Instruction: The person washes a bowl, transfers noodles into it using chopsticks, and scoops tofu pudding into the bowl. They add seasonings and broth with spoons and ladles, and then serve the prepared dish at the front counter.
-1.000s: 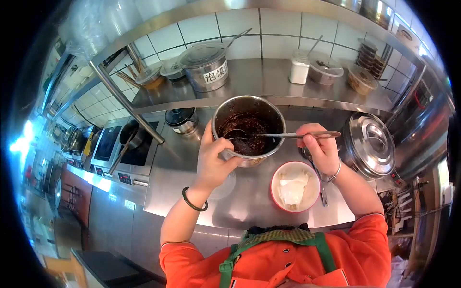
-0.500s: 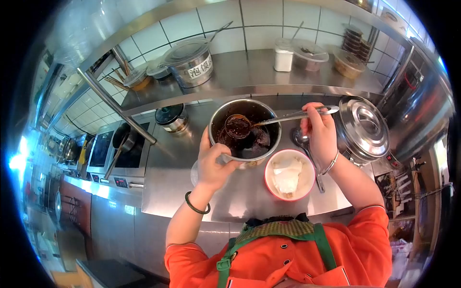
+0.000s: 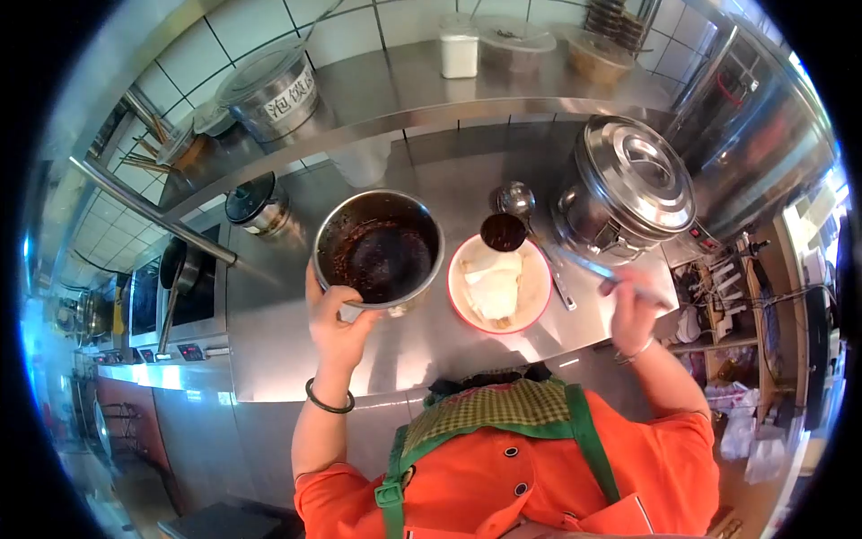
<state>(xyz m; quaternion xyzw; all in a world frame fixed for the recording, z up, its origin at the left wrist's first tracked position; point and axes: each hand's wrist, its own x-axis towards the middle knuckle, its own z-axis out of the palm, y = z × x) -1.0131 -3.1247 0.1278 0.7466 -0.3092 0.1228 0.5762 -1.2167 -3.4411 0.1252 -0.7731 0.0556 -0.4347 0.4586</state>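
Observation:
My left hand [image 3: 341,319] grips the near rim of a deep steel pot [image 3: 431,260] that is tilted toward me. Dark sauce [image 3: 388,262] with small flecks lies inside it. My right hand [image 3: 634,305] is closed round the handle of a ladle [image 3: 505,232], blurred by motion. Dark sauce fills the ladle's bowl, which hangs over the far edge of a red-rimmed bowl [image 3: 530,316]. White, folded-looking pieces [image 3: 494,289] lie in that bowl. Beside it, a second steel ladle [image 3: 518,199] rests on the counter.
A lidded steel container [image 3: 633,184] stands to the right on the steel counter [image 3: 269,359]. Overhead, the shelf [image 3: 395,112] carries a labelled pot [image 3: 269,94], a white jar [image 3: 459,54] and plastic tubs. A small lidded pot [image 3: 256,205] stands at back left.
The sauce-filled ladle has left the pot and moved right, over the red-rimmed bowl. My right hand has drawn back toward me. The pot, in my left hand, stands farther from the bowl.

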